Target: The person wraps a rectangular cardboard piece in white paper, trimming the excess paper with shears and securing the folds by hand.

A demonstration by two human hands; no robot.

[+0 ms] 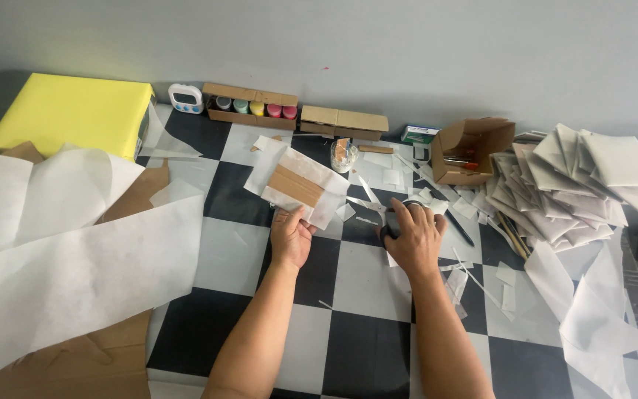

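Note:
My left hand (290, 235) grips the near edge of a small packet wrapped in white paper (298, 185), with brown cardboard showing across its middle. The packet lies tilted on the black-and-white chequered table (356, 288). My right hand (412, 238) is curled over a dark roll of tape (388, 229) that rests on the table, mostly hidden under the fingers. Scraps of white paper (467, 273) lie around that hand.
Large white paper sheets (75, 258) over brown cardboard cover the left. A yellow block (75, 111) sits at the back left. A heap of wrapped white packets (577, 181) fills the right. Open cardboard boxes (470, 148), a paint-pot box (252, 105), a timer (185, 97) and a glass (342, 155) line the back.

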